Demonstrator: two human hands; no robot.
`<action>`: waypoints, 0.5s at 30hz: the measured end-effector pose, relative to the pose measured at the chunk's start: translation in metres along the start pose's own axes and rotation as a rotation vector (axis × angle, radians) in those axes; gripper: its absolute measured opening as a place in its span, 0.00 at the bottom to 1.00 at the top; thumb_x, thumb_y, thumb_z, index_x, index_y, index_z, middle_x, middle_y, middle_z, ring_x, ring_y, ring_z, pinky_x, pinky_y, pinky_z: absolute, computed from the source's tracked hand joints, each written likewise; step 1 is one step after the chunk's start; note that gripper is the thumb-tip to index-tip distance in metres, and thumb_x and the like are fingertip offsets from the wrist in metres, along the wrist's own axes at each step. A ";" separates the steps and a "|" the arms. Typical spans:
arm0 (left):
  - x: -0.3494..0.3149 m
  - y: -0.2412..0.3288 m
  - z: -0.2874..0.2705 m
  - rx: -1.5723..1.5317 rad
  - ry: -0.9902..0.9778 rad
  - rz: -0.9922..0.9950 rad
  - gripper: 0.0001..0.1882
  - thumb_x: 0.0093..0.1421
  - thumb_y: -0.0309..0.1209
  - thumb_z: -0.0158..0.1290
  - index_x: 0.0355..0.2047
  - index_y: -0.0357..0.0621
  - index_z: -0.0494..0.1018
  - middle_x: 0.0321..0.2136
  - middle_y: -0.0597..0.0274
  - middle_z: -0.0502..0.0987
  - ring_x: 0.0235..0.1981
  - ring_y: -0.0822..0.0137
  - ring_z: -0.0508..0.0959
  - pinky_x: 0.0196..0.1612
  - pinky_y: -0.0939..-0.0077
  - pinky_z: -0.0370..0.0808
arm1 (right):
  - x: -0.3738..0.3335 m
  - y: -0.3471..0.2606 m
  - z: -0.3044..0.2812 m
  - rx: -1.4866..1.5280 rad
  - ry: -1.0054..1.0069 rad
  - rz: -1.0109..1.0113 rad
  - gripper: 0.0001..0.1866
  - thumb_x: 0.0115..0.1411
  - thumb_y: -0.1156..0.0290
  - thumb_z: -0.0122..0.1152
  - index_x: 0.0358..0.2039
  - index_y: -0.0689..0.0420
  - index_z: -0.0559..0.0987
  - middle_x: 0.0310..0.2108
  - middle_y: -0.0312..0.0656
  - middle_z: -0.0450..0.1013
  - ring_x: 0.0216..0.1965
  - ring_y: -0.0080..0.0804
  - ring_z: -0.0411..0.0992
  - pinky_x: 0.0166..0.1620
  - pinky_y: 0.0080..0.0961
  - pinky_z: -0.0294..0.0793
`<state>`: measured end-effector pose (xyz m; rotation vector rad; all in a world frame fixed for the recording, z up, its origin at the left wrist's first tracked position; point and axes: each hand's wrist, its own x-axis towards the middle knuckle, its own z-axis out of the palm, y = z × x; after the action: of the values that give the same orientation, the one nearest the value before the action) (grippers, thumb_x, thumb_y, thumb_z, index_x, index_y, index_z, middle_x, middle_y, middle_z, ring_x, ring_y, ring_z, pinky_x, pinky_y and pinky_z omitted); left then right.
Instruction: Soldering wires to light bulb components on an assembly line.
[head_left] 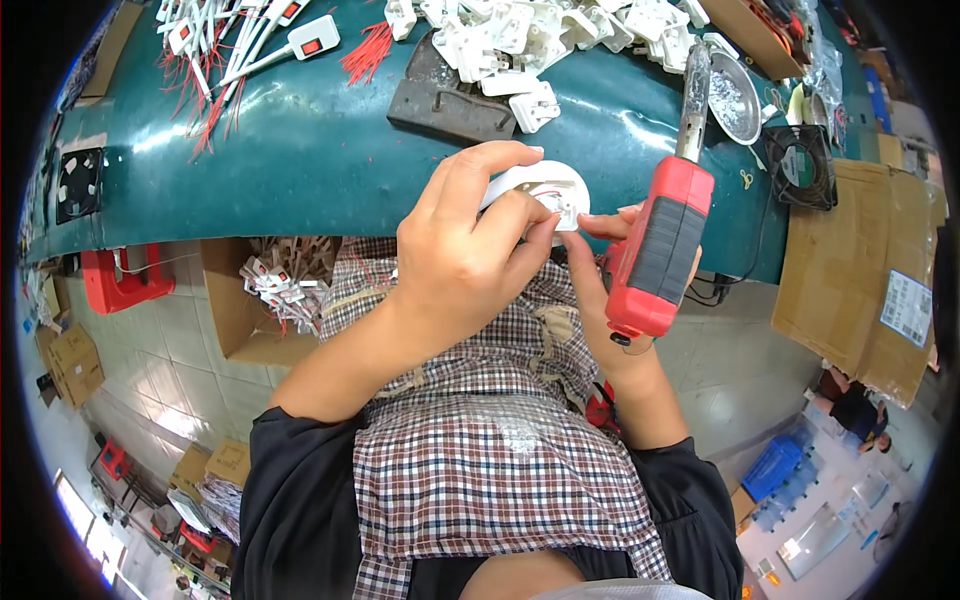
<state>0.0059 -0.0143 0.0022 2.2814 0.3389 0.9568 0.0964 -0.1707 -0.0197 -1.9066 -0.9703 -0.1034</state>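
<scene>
My left hand [462, 240] is closed on a rounded white plastic housing [572, 182], its fingertips pinching at the open inside. A thin red wire shows within the shell; finer parts are too small to make out. My right hand [592, 290] grips a red soldering gun [660, 250] with a dark ribbed side, while its thumb and a finger touch the housing's right edge. The gun's metal barrel [694, 110] points away from me, over the bench beside a round metal dish [735, 100] holding silvery bits.
Across the green bench [300, 150] lie white plug housings [540, 35], a dark metal block [450, 105], red wires [368, 52] and white switch pieces with leads [312, 38]. Small fans [802, 165] stand near both ends. Below left, a cardboard box [235, 320] holds switch pieces; another carton [850, 270] stands right.
</scene>
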 end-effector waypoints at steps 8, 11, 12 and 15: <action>0.003 0.001 -0.002 0.032 -0.023 0.020 0.10 0.44 0.24 0.66 0.23 0.42 0.74 0.44 0.58 0.77 0.39 0.55 0.80 0.35 0.69 0.79 | 0.005 -0.048 -0.043 0.316 -0.091 0.426 0.21 0.66 0.71 0.60 0.55 0.61 0.65 0.41 0.43 0.74 0.45 0.31 0.77 0.50 0.32 0.76; 0.003 0.001 -0.003 0.036 -0.032 0.018 0.10 0.44 0.24 0.66 0.23 0.41 0.74 0.44 0.57 0.77 0.39 0.55 0.80 0.35 0.69 0.79 | -0.003 -0.053 -0.065 0.397 -0.049 0.438 0.25 0.67 0.63 0.60 0.57 0.63 0.65 0.39 0.41 0.70 0.30 0.25 0.72 0.42 0.30 0.76; 0.005 0.001 -0.002 0.036 -0.035 0.032 0.09 0.45 0.24 0.65 0.23 0.41 0.74 0.44 0.57 0.77 0.40 0.55 0.79 0.35 0.69 0.79 | -0.005 -0.061 -0.073 0.440 -0.014 0.485 0.26 0.66 0.62 0.61 0.57 0.63 0.64 0.37 0.40 0.70 0.25 0.23 0.69 0.39 0.29 0.76; 0.005 0.001 -0.005 0.039 -0.055 0.029 0.09 0.45 0.24 0.65 0.24 0.40 0.74 0.45 0.57 0.77 0.41 0.55 0.79 0.36 0.68 0.79 | -0.017 -0.067 -0.099 0.413 -0.025 0.528 0.32 0.63 0.59 0.65 0.59 0.63 0.64 0.34 0.39 0.67 0.19 0.18 0.63 0.30 0.24 0.71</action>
<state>0.0064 -0.0106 0.0083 2.3493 0.3037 0.9071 0.0719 -0.2428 0.0740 -1.7128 -0.4314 0.4012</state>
